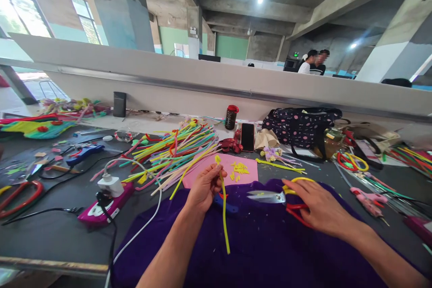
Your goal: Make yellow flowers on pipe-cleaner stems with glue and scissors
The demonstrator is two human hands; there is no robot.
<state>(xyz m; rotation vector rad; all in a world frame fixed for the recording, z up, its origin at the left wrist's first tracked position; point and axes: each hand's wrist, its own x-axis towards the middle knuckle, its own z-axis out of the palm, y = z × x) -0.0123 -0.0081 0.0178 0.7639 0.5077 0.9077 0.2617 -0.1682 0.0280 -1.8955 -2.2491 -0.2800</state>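
Note:
Between the pinched fingers of my left hand (205,185) is a yellow pipe cleaner (225,222). A small yellow tuft shows above the fingertips, and the long stem hangs down in front of the purple cloth (270,243). My right hand (315,202) grips the red and yellow handles of a pair of scissors (268,196), whose blades point left toward my left hand. Short yellow cut pieces (240,168) lie on a pink sheet (199,173) just beyond my left hand. Blue-handled pliers (227,204) rest on the cloth, partly hidden behind my left hand.
A heap of coloured pipe cleaners (178,146) spreads behind the pink sheet. Left are a purple power strip (106,207) with a white charger and cables. A bottle (231,117), a phone (248,137) and a patterned bag (300,128) stand along the back. A glue gun (367,200) lies right.

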